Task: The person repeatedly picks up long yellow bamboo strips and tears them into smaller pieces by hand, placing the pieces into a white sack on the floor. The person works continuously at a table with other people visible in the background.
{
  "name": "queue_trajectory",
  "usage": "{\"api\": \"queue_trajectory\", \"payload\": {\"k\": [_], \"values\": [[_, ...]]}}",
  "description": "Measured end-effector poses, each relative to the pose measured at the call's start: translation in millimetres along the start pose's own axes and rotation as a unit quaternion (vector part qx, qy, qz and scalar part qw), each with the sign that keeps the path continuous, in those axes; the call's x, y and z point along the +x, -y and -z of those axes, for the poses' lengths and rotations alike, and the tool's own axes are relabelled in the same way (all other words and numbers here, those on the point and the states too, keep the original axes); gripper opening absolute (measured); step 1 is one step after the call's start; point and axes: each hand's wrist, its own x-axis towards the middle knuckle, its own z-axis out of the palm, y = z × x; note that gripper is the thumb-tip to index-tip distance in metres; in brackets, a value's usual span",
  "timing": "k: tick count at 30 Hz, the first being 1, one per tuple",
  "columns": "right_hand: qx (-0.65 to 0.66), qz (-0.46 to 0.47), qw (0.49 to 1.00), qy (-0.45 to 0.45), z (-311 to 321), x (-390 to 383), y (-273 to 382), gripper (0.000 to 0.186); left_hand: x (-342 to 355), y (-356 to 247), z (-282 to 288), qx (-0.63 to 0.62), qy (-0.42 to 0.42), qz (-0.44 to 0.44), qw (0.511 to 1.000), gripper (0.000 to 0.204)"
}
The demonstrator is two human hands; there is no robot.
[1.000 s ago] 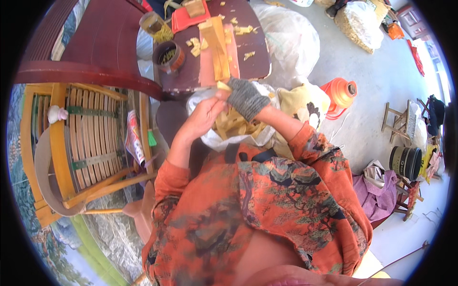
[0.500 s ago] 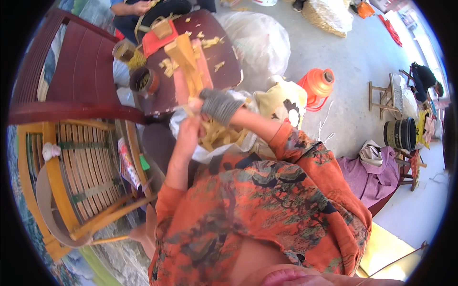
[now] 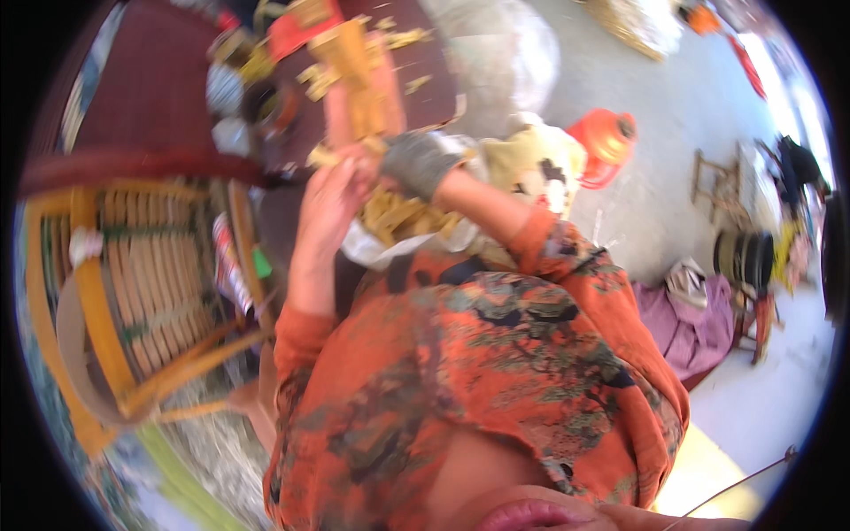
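Above a white bag [image 3: 376, 254] of pale yellow strips [image 3: 403, 217], my two hands meet, blurred by motion. My left hand [image 3: 332, 195] is bare and closed, its fingertips pinching a flat yellow strip [image 3: 322, 157] whose end sticks out on the left. My right hand [image 3: 421, 165] wears a grey glove, its fingers curled beside the left fingertips; exactly what they grip is hidden. Just beyond the hands, a long yellow wooden block [image 3: 352, 66] lies on a pink board [image 3: 390, 97] on a dark red table [image 3: 434, 102].
More yellow pieces [image 3: 319, 81] are scattered on the table. A dark cup [image 3: 268, 104] stands at its left edge. To the left is a slatted wooden chair [image 3: 146, 274]. A cream bag [image 3: 531, 159] and an orange thermos [image 3: 604, 146] stand to the right.
The view has shifted, so the table appears higher. My left hand has gone from a tighter fist to straighter fingers, and my gloved hand has drawn back slightly from the block.
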Motion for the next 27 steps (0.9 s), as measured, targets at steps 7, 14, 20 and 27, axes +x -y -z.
{"api": "queue_trajectory", "payload": {"k": [7, 14, 20, 27], "values": [[0.370, -0.230, 0.900, -0.030, 17, -4, 35, 0.031, -3, -4, -5, 0.016, -0.028, 0.016, 0.999, 0.018], [0.226, -0.225, 0.938, -0.135, -11, -4, 10, 0.029, -4, 22, 11, 0.504, -0.130, -0.173, 0.836, 0.032], [0.036, -0.010, 0.992, -0.124, -7, -8, 47, 0.016, -18, 31, -9, 0.004, -0.143, 0.158, 0.977, 0.039], [0.343, -0.077, 0.929, -0.113, -34, -17, 53, 0.030, -8, 20, 32, -0.211, -0.084, 0.234, 0.945, 0.029]]}}
